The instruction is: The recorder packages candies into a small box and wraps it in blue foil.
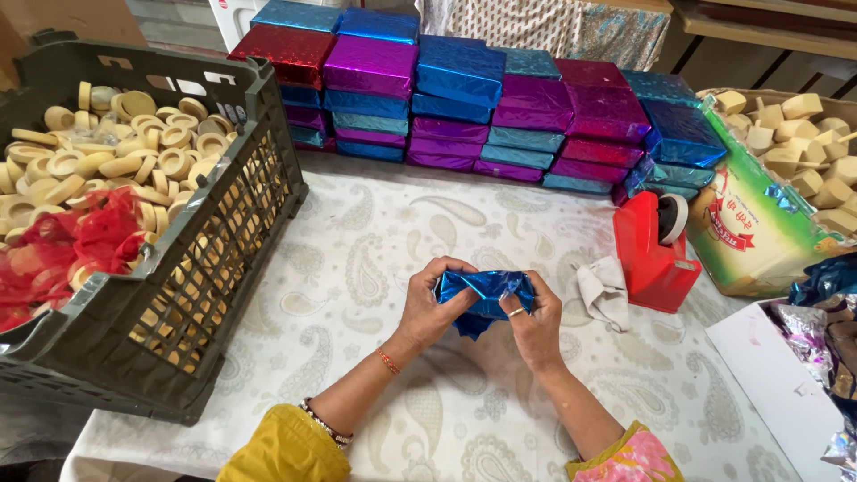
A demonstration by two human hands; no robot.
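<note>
Blue shiny foil [486, 295] is in the middle of the picture, just above the counter [375, 232]. We hold it with both hands. Our left hand [433, 308] grips the left end of the foil, with the fingers curled over the top. Our right hand [534, 323] grips the right end, and its thumb presses the foil down. Both hands are closed on the foil, so neither one is free. We cannot see what is inside the foil, because the foil hides it.

To do this step well, we think the foil should be pulled tight and flat, so it has no big wrinkles. We should fold the ends in neatly, one side and then the other. We should press softly, because thin foil can tear.

A red tape holder [654, 250] stands near our right hand, with a small white cloth [603, 290] just beside it. It is close enough to reach while the other hand keeps the fold shut.

Behind the hands, many wrapped boxes [500, 107] sit in stacks. They are blue, purple, red and teal. On the left, a dark green crate [223, 259] holds lots of round cream-coloured pieces [134, 143] and some red netting [62, 250]. On the right, a green bag [759, 214] holds blocky cream-coloured pieces [803, 143].
</note>
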